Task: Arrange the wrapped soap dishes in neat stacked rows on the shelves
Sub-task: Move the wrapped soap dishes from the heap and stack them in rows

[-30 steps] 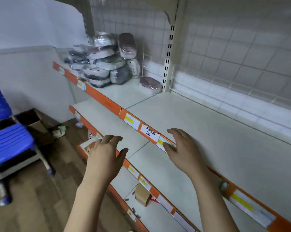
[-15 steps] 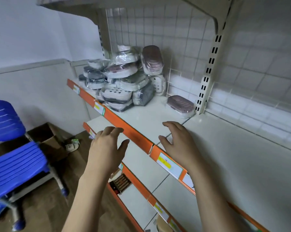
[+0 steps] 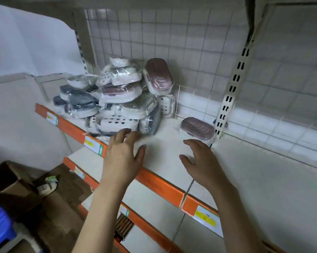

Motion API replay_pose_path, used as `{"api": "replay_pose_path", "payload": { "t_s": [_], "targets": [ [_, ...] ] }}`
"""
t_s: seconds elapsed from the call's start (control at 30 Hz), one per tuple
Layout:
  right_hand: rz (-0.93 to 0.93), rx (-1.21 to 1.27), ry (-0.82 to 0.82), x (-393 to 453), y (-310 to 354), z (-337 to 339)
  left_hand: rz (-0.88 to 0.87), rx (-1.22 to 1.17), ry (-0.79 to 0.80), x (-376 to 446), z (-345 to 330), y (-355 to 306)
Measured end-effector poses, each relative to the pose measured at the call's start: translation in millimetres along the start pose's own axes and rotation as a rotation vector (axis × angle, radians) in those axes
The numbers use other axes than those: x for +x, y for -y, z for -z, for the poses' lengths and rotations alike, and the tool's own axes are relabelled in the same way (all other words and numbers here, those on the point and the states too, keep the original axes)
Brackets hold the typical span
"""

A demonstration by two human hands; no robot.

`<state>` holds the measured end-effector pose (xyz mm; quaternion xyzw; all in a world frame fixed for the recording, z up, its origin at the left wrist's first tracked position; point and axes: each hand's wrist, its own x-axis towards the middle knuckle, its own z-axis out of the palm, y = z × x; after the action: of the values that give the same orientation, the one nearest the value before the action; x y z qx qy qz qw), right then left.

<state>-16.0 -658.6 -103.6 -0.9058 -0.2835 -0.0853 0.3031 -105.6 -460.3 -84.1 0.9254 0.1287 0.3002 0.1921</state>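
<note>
Left hand (image 3: pixel 123 156): fingers spread and relaxed, holding nothing, fingertips close to the pile of wrapped soap dishes (image 3: pixel 115 101) at its 12 o'clock. Right hand (image 3: pixel 199 161): likewise open and empty, above the shelf (image 3: pixel 263 179). A single pink wrapped dish (image 3: pixel 197 127) lies flat at its 12 o'clock, beside the slotted upright (image 3: pixel 230 88). The pile is loose and unsorted, against the wire grid.

A shop: retail shelving (image 3: pixel 263 179) with orange price-label strips (image 3: pixel 159 185), slotted uprights (image 3: pixel 230 88), wire-grid backing (image 3: pixel 154 33).
</note>
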Motion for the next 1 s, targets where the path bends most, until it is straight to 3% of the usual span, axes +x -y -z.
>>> {"api": "replay_pose_path", "payload": {
  "t_s": [0.3, 0.53, 0.7, 0.9, 1.0],
  "targets": [
    [-0.077, -0.056, -0.138, 45.6, 32.3, -25.1, -0.328, -0.033, -0.044, 94.2, 17.8, 30.9],
    [-0.149, -0.129, -0.17, 80.2, 17.4, -20.8, -0.567, 0.018, -0.212, 155.8, 30.3, 39.4],
    [-0.186, -0.277, -0.162, 103.6, 13.1, -17.9, -0.562, 0.076, -0.169, 193.6, 31.7, 46.3],
    [-0.221, -0.34, -0.081, 114.6, 8.9, -19.2, -0.313, 0.18, 0.088, 217.5, 22.6, 46.1],
    [-0.24, -0.31, -0.08, 115.4, -4.4, -23.9, -0.308, 0.115, 0.104, 222.6, 12.8, 51.1]
  ]
}}
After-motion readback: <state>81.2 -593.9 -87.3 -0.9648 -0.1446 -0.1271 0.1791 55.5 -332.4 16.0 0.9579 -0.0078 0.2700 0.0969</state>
